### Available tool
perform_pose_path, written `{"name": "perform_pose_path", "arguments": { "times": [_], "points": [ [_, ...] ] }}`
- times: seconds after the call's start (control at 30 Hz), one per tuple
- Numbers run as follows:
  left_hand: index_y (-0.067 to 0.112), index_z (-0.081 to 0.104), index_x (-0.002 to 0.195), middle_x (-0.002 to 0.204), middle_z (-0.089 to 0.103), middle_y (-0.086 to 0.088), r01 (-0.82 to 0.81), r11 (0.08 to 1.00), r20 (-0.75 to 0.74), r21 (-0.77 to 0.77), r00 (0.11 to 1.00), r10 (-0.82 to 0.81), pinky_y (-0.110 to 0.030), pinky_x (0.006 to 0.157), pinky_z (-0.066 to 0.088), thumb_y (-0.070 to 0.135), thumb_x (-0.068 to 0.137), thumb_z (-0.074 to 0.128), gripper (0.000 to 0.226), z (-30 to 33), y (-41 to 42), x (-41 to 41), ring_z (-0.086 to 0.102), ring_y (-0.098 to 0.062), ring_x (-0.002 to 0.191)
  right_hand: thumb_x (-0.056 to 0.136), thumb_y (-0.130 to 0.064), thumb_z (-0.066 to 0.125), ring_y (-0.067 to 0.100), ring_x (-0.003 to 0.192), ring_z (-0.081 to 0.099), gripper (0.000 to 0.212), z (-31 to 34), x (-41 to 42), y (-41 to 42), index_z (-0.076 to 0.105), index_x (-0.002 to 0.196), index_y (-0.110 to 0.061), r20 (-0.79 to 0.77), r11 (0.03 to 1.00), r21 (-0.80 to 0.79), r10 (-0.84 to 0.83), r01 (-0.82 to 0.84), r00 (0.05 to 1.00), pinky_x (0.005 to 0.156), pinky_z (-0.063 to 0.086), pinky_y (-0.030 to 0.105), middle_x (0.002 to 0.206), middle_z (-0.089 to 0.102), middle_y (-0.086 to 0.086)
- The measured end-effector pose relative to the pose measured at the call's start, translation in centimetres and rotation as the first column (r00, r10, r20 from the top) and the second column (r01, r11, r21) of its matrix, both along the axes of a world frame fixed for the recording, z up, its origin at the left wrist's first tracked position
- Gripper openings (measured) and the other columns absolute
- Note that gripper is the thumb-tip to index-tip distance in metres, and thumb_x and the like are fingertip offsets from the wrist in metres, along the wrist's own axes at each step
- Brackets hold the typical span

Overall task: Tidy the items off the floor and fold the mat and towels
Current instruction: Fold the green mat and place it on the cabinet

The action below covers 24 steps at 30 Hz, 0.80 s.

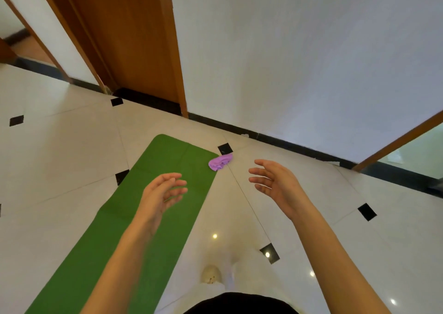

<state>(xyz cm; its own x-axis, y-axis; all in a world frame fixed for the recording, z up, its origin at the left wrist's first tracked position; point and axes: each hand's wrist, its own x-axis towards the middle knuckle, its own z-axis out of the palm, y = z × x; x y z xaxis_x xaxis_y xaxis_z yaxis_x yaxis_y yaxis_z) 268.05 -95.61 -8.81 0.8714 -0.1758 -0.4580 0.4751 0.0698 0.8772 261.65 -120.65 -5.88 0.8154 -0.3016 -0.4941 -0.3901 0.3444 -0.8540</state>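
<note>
Early stage, by appearance: green mat [134,208] lies unrolled on the floor; crumpled purple towel [220,161] sits unfolded at the mat's far right corner; left hand [160,192] above the mat and right hand [275,182] beside it, fingers spread, holding nothing.

A long green mat [153,194] lies flat and unrolled on the floor, running away beneath the left hand [160,194]. A small purple towel [220,161] sits crumpled at its far corner, beyond both hands, nearer the right hand [275,184].
</note>
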Motion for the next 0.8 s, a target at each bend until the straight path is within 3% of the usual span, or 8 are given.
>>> {"name": "perform_pose_path", "arguments": {
  "times": [0.17,0.6,0.8],
  "points": [
    [0.013,0.061,0.098,0.09,0.069,-0.004,0.024,0.996,-0.026,0.081,0.999,-0.022,-0.025,0.072,0.051,0.008,0.094,0.049,0.014,-2.9,-2.9,4.0,0.067,-0.015,0.078,0.097,-0.02,0.048,0.018,0.079,0.069,0.019,-1.6,5.7,-2.9,0.063,0.107,-0.016,0.013,0.997,-0.033,0.071,-0.07,0.997,0.073,0.055,0.028,0.093,0.071,0.006],
    [0.011,0.058,0.091,0.085,0.065,-0.005,-0.217,0.971,-0.089,0.099,0.97,0.226,-0.021,0.067,0.051,0.001,0.095,0.044,0.018,-8.5,-15.4,18.3,0.066,-0.007,0.065,0.096,-0.016,0.049,0.018,0.085,0.067,0.02,-6.8,25.2,-16.0,0.06,0.113,-0.016,-0.102,0.911,-0.074,0.398,-0.406,0.912,0.078,0.053,0.03,0.09,0.072,0.001],
    [0.016,0.057,0.089,0.087,0.062,-0.003,-0.119,0.978,-0.115,0.173,0.983,0.14,-0.012,0.06,0.048,-0.003,0.092,0.048,0.021,-14.4,-20.9,23.8,0.059,-0.015,0.076,0.096,-0.014,0.049,0.017,0.08,0.068,0.017,-12.2,33.0,-19.7,0.06,0.109,-0.019,-0.198,0.867,-0.082,0.468,-0.491,0.861,0.075,0.052,0.028,0.091,0.071,0.003]
  ]
}}
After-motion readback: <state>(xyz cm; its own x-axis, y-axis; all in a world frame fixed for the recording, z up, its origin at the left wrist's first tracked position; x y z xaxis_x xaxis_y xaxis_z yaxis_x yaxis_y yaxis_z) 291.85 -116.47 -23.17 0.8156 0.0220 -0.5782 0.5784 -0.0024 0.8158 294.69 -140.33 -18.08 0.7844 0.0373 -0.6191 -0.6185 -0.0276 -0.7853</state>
